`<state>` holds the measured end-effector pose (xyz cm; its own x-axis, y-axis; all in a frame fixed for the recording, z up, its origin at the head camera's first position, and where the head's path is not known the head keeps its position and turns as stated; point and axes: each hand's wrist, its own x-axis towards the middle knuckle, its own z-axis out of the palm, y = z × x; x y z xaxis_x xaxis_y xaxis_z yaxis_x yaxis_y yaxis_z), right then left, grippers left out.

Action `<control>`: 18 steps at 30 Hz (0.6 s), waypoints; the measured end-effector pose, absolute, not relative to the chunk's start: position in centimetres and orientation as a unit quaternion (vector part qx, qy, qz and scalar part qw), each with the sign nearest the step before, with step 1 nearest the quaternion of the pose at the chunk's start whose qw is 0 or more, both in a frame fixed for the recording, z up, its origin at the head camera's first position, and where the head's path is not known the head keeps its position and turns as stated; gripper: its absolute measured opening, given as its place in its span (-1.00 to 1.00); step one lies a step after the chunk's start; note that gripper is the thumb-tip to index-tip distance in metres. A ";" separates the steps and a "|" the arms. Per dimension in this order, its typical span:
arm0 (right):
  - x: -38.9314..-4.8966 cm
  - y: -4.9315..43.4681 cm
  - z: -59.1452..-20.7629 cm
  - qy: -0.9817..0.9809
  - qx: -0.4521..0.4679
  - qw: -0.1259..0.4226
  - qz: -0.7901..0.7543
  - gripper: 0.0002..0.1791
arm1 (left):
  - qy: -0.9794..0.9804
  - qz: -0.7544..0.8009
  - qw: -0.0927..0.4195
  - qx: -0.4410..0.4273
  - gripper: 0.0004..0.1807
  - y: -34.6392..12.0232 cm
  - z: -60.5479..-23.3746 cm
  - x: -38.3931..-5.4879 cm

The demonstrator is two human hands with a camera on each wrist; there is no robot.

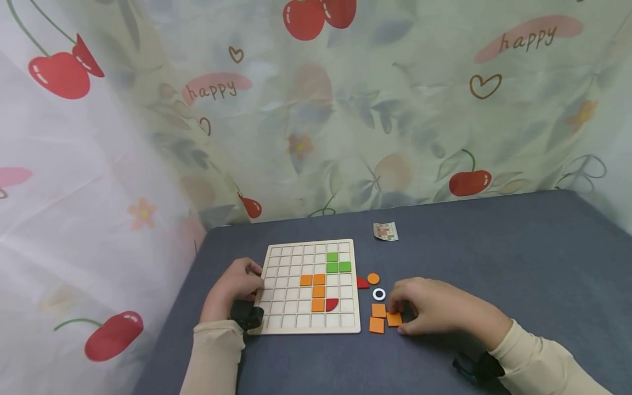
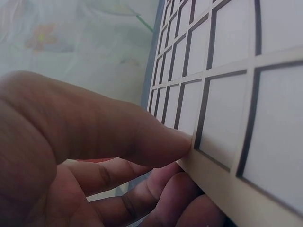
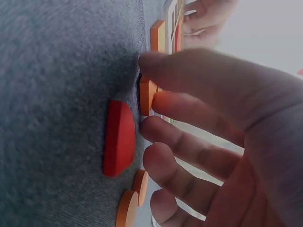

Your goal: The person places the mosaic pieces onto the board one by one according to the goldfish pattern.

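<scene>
Orange square: it is flat, near the top of the dark table, to the right of the pale board. Its front edge faces you almost straight on. Its sides look about the same, so neither way is longer.
Your right hand: its thumb and first finger pinch that orange square, and the other fingers are bent.
Two more orange squares: they lie just left of yours, one behind the other.
White ring: it lies behind those, with an orange circle farther back.
Red piece: it sits right by the board's edge.
Other red piece: it lies near your right fingers in the right wrist view.
Little boxes: on the board you see three green squares, four orange squares and a red quarter circle, round side to the right and toward you.
Your left hand: it grips the board's left edge, thumb on top.
Small card: it lies behind the ring; its marks are too small to read.
Cloth wall: it says "happy" twice, over pink blobs.
</scene>
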<state>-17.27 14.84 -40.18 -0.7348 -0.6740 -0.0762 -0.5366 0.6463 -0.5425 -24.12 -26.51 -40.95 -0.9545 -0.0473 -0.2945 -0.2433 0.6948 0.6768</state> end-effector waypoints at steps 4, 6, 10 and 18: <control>-17.4 14.8 -40.3 0.894 -0.342 0.138 -0.254 -0.79 | 0.912 0.383 0.125 -0.077 -0.63 -26.5 -41.0 -24.1; -17.4 14.8 -40.4 0.891 -0.345 0.141 -0.260 -0.79 | 0.912 0.383 0.124 -0.077 -0.63 -26.4 -40.9 -24.1; -17.4 14.7 -40.4 0.886 -0.347 0.148 -0.270 -0.78 | 0.913 0.382 0.124 -0.075 -0.63 -26.4 -41.0 -24.1; -17.4 14.4 -40.1 0.881 -0.343 0.174 -0.278 -0.77 | 0.913 0.381 0.123 -0.077 -0.64 -26.5 -41.0 -24.1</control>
<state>-17.36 14.40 -40.12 -0.7050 -0.6997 -0.1158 -0.5069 0.6113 -0.6078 -24.09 -26.47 -41.01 -0.9578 -0.0470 -0.2836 -0.2348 0.6971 0.6774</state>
